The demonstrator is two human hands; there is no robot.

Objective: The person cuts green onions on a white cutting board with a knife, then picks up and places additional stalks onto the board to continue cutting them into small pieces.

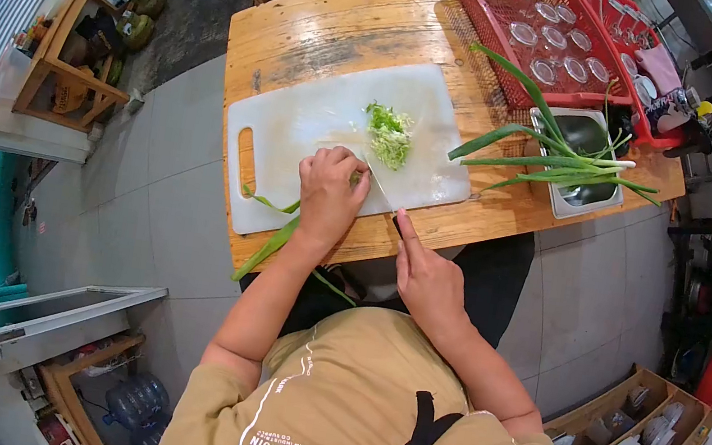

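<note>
My left hand [330, 190] is closed over a bunch of green onions on the white cutting board [298, 114]. Long green leaves [268, 249] trail from under it past the board's near edge. In my right hand [430, 288] is a knife [382, 188], gripped by its dark handle with the index finger stretched along it. The blade points away from me, close beside the fingertips of my left hand. A small heap of chopped green onion [388, 136] lies on the board just beyond the blade.
Whole green onions [556, 156] lie across a metal container [583, 204] at the table's right. Behind it, a red crate [500, 38] holds several upturned glasses. The wooden table's [303, 15] near edge runs just in front of my body. Shelves stand at both sides.
</note>
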